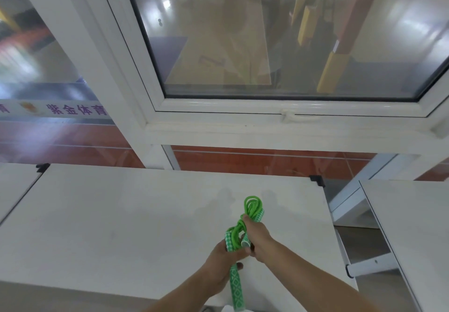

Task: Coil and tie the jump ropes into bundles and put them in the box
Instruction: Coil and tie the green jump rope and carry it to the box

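Jump rope (244,224) above white table (121,214), window (267,32) behind

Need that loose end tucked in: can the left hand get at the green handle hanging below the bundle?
Probably yes: the left hand already grips the green handle near its top, nothing between them, while the right hand holds the coiled rope.

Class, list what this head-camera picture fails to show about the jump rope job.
1. The box: nowhere in view.
2. The knot on the green jump rope: hidden by the right hand.
3. The lower handle: cut off by the bottom edge, partly covered by the left hand.
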